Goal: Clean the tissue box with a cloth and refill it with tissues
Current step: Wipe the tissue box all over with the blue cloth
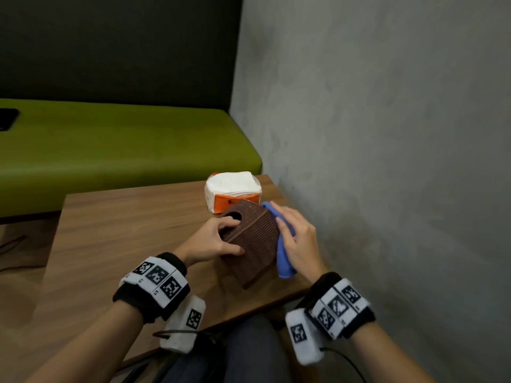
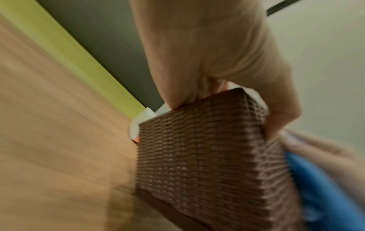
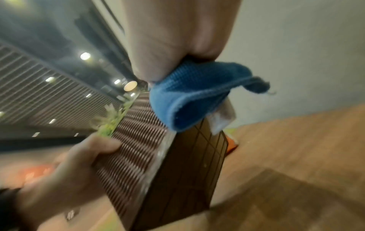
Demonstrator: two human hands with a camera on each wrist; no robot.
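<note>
The brown woven tissue box [image 1: 253, 239] is being held tilted over the near right part of the wooden table [image 1: 116, 233], its top face with the round opening turned toward the left and its lower corner close to the table's near edge; whether that corner is touching the wood cannot be told. The box is being gripped by the left hand [image 1: 214, 240]: the fingers are being curled over the top face beside the opening, and the thumb is being pressed along the ribbed side facing the camera. In the left wrist view the same ribbed side [image 2: 199, 156] is being seen filling the lower frame, with fingertips [image 2: 173, 100] set on its upper edge.

A blue cloth [image 1: 282, 250] is being pressed against the box's right side by the right hand [image 1: 297, 243], whose fingers are being laid fairly straight over the cloth. In the right wrist view the cloth [image 3: 193, 96] is being shown folded and pinched under the fingers at the box's upper corner, beside the smooth, lined bottom panel [image 3: 197, 168].

An opened pack of white tissues in an orange wrapper [image 1: 233, 190] is being left on the table just behind the box, near the grey wall [image 1: 387, 134]. A green bench [image 1: 110, 150] is being seen beyond the table.
</note>
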